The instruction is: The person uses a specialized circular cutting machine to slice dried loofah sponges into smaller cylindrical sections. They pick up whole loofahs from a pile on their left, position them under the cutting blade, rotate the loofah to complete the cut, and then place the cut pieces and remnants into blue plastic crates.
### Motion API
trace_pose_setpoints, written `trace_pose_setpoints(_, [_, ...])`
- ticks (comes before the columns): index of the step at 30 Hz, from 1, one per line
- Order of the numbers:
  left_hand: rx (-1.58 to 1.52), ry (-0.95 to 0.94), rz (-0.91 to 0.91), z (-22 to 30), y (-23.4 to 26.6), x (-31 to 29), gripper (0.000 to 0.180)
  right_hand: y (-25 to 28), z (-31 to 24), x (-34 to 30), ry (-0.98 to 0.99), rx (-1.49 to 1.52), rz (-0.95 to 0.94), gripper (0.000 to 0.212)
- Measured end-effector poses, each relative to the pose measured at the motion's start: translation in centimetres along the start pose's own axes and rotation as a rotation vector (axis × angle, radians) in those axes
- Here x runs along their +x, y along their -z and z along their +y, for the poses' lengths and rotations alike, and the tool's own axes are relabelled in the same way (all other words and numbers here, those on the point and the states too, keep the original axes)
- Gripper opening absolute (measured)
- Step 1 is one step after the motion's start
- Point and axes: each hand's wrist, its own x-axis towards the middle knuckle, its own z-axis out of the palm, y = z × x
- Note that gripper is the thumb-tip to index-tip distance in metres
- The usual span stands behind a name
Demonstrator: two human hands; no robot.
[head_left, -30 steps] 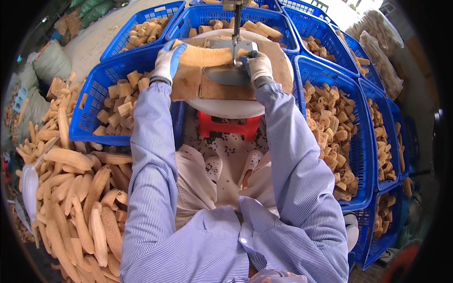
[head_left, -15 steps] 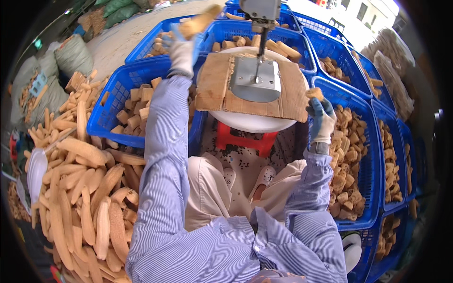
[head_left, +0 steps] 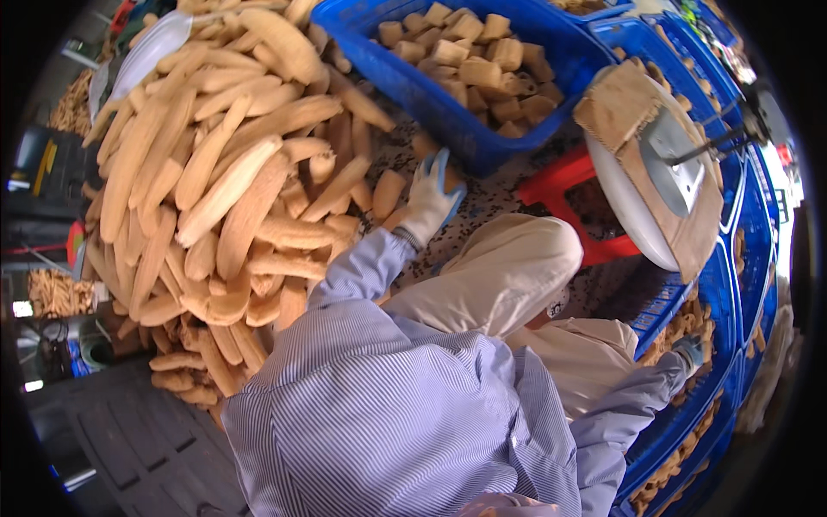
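My left hand, in a white and blue glove, reaches down to the floor between a loofah heap and a blue basket. Its thumb and fingers are spread around a tan loofah piece, which the hand partly hides. At the far right, my right hand, gloved too, is low over a blue basket of small loofah ends. Its fingers are small and partly hidden, so any hold there cannot be made out. Long dried loofahs are heaped left of my left hand.
A blue basket ahead contains short cut loofah pieces. Right of it, a red stool stands beneath a white round top with cardboard and a machine's metal plate. More blue baskets line the right. A white scoop-like thing lies on the heap.
The view has swung left and down toward the heap. My left hand has gone from a loofah above the far baskets to the floor. My right hand has lowered from beside the machine to the basket.
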Motion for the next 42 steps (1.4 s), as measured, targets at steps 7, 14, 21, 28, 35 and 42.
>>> trace_pose_setpoints(7, [-0.173, 0.586, -0.129, -10.1, 3.7, -5.6, 0.07, -4.2, 3.2, -0.2, -0.192, 0.222, 0.058, 0.036])
trace_pose_setpoints(14, [-1.171, 0.748, -0.188, -14.5, -5.1, 2.1, 0.053, -3.0, 2.1, -1.4, -0.181, 0.277, 0.138, 0.034])
trace_pose_setpoints(21, [-1.066, 1.069, -0.313, -14.7, -21.4, 7.5, 0.05, 1.1, -3.8, -4.1, -0.039, 0.279, 0.313, 0.033])
trace_pose_setpoints(28, [-0.636, 0.862, -0.288, -13.8, -22.1, 8.8, 0.05, -2.3, -3.4, -6.6, 0.017, 0.181, 0.276, 0.04])
trace_pose_setpoints(35, [-1.266, 0.738, -0.147, -13.7, -12.0, 1.7, 0.052, -7.2, -2.9, -10.7, 0.456, -0.12, -0.024, 0.045])
trace_pose_setpoints(42, [-1.163, 0.262, -0.152, -0.1, 3.3, -5.0, 0.046, -17.3, 0.3, -23.7, 0.684, -0.48, -0.309, 0.043])
